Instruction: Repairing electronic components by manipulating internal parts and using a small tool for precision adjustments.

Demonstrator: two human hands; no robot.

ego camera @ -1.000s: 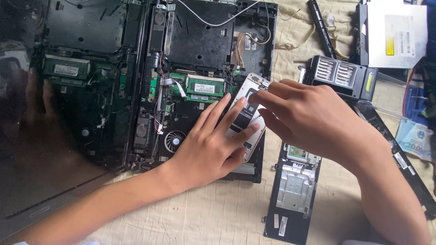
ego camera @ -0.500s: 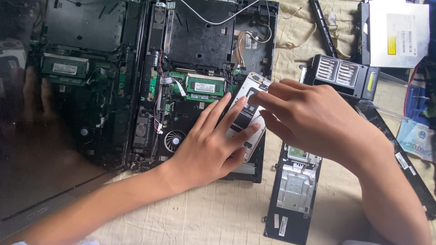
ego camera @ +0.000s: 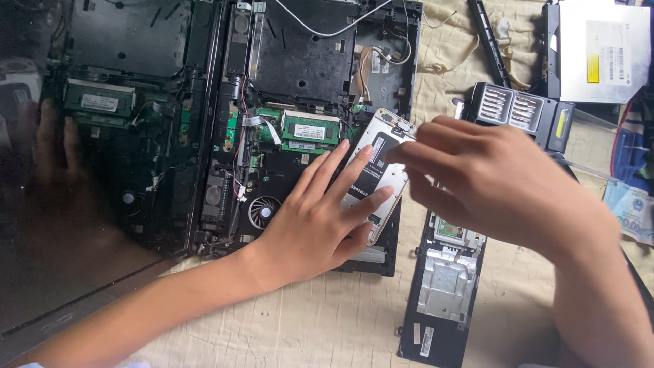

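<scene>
Opened laptop on a cloth, parts spread to its right

The laptop point(ego camera: 300, 82) lies at the cloth's point(ego camera: 340, 320) left edge; a phone point(ego camera: 378, 170) rests on its right near corner under both hands. Right of it lies a palm-rest panel point(ego camera: 443, 286), behind that a battery point(ego camera: 521, 112), and a disc drive point(ego camera: 599, 51) at the far right corner.

Informal electronics repair spot, likely home setup. Opened laptop chassis point(ego camera: 300, 102) with bare boards, memory modules, cooling fan point(ego camera: 262, 211). Loose parts scattered: optical drive point(ego camera: 599, 51), palm-rest panel point(ego camera: 443, 286), black battery pack point(ego camera: 521, 112). All lying on a cream quilted cloth point(ego camera: 327, 320), not a proper bench. Glossy dark screen point(ego camera: 61, 259) at left.
</scene>
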